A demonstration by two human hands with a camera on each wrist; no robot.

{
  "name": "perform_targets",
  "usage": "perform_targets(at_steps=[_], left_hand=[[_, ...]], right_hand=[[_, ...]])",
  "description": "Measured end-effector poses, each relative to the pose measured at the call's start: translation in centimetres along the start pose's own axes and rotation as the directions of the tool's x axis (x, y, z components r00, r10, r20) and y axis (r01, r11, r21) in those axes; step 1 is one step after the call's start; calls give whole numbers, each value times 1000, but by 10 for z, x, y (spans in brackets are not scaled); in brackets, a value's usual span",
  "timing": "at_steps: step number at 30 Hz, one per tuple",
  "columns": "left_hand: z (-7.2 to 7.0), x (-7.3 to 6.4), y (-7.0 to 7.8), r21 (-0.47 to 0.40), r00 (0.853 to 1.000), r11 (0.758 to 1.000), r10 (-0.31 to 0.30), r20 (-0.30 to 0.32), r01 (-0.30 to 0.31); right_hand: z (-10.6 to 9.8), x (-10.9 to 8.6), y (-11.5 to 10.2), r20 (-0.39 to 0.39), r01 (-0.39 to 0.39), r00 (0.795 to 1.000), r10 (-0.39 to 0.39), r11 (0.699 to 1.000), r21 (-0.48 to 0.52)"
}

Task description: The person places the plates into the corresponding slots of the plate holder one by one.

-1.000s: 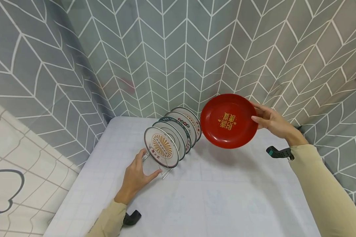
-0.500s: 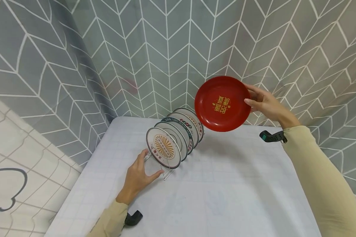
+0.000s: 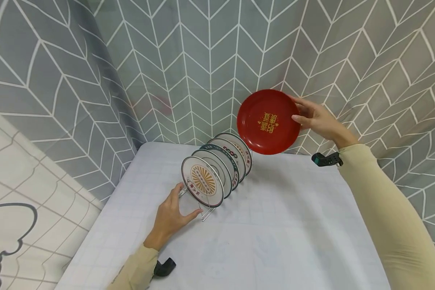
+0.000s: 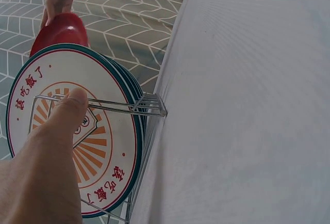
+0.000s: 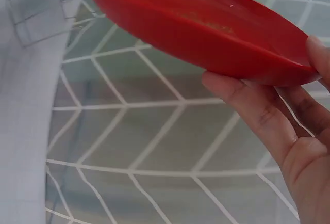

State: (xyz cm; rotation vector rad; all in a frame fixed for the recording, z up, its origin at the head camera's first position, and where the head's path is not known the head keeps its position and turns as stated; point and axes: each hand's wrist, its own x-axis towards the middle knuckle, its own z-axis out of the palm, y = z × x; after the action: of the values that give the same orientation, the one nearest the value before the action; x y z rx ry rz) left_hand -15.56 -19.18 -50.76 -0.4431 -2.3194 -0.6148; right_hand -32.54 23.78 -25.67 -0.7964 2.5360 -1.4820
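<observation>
My right hand (image 3: 317, 121) pinches the right rim of a round red plate (image 3: 266, 139) with gold characters, thumb on its face and fingers behind. It holds the plate tilted in the air, above the far end of a wire plate rack (image 3: 207, 215). Several white plates (image 3: 199, 197) with dark rims stand on edge in this rack, the nearest bearing an orange sunburst. At the rack's near end, my left hand (image 3: 168, 217) grips the frame between thumb and fingers. In the left wrist view the thumb (image 4: 69, 110) lies over the wire, in front of the nearest plate.
A white cloth covers the table (image 3: 268, 241). Behind it hangs a grey herringbone curtain (image 3: 210, 72), close to the rack's far end. White tile-patterned material (image 3: 32, 193) borders the left side.
The right hand has raised the red plate and moved it left, toward the far end of the rack. My left hand keeps its place at the rack's near end.
</observation>
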Motion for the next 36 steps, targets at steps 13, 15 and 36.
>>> perform_targets(at_steps=[13, 15, 36], left_hand=[[0, 1, 1, 4, 1000, 1000, -1, 2, 1], [0, 1, 1, 5, 1000, 1000, 1, 2, -1], [0, 0, -1, -2, 1000, 1000, -10, 11, 10]], right_hand=[[62, 18, 11, 117, 17, 993, -1, 991, -133], [71, 21, 11, 126, 25, 992, -4, 986, -167], [108, 25, 23, 184, 58, 983, -13, 968, -242]])
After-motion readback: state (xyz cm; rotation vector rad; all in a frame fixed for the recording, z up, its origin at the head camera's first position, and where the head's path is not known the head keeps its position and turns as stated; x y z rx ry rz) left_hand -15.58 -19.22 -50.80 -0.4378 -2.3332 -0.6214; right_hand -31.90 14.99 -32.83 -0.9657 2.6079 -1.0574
